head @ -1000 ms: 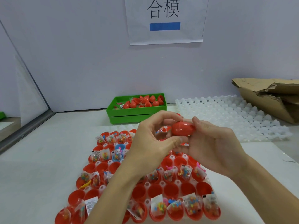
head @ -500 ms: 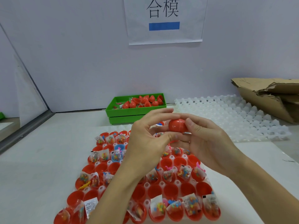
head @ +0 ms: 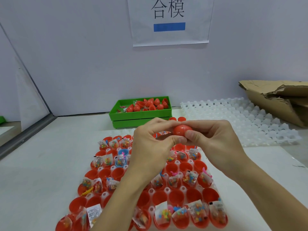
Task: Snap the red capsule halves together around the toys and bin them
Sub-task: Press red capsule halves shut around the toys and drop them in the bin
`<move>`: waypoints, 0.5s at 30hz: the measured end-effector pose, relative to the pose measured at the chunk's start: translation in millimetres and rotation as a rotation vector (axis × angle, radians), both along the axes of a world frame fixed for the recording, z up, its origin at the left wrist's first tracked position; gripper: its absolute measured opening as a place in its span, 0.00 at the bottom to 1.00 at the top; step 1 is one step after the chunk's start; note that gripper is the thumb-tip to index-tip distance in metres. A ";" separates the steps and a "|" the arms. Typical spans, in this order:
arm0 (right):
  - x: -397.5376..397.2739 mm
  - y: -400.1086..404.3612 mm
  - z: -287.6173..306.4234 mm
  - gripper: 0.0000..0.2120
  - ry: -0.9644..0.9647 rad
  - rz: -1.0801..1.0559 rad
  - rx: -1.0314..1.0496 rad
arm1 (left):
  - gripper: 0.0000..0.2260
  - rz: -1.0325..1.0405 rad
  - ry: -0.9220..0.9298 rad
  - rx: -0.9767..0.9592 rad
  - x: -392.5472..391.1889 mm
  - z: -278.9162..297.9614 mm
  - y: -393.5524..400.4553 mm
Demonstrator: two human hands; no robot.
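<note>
A red capsule [head: 180,130] hangs above the far end of the tray, its two halves meeting at a seam. My left hand [head: 153,144] pinches its left end with fingers above and thumb below. My right hand [head: 215,140] grips its right end the same way, thumb touching the left thumb. Below lies a white moulded tray [head: 150,191] filled with several open red capsule halves [head: 176,195]; many hold small bagged toys [head: 189,178]. One blue half [head: 123,152] sits among them. A green bin [head: 141,114] at the back holds several closed red capsules [head: 156,102].
An empty white moulded tray [head: 241,120] lies at the back right. Torn brown cardboard [head: 281,100] sits in the far right corner. A paper sign [head: 169,20] hangs on the wall. A metal rail [head: 25,135] borders the table on the left.
Both hands have lifted the capsule slightly and shifted it a little left; the fingers have closed in more tightly round it, with the thumbs now touching underneath.
</note>
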State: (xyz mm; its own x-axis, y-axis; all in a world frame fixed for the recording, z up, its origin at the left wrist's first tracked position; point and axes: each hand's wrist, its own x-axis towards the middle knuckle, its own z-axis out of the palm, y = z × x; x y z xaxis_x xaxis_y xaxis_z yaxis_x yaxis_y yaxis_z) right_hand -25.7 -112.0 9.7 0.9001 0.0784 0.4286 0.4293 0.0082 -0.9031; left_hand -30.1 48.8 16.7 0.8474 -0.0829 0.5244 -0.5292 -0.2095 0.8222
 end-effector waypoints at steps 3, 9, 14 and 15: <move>-2.0 2.3 1.2 0.15 -0.035 -0.028 -0.018 | 0.14 0.023 0.005 -0.013 -1.2 -0.5 -1.7; -3.3 3.0 2.0 0.17 -0.060 -0.046 -0.019 | 0.14 0.023 -0.005 -0.057 -1.8 0.8 -1.5; -2.9 2.9 2.9 0.17 -0.075 -0.052 -0.036 | 0.15 0.018 -0.011 -0.057 -2.0 1.0 -1.9; -2.8 3.1 2.5 0.17 -0.077 -0.050 -0.033 | 0.15 0.019 -0.012 -0.055 -2.2 1.1 -2.0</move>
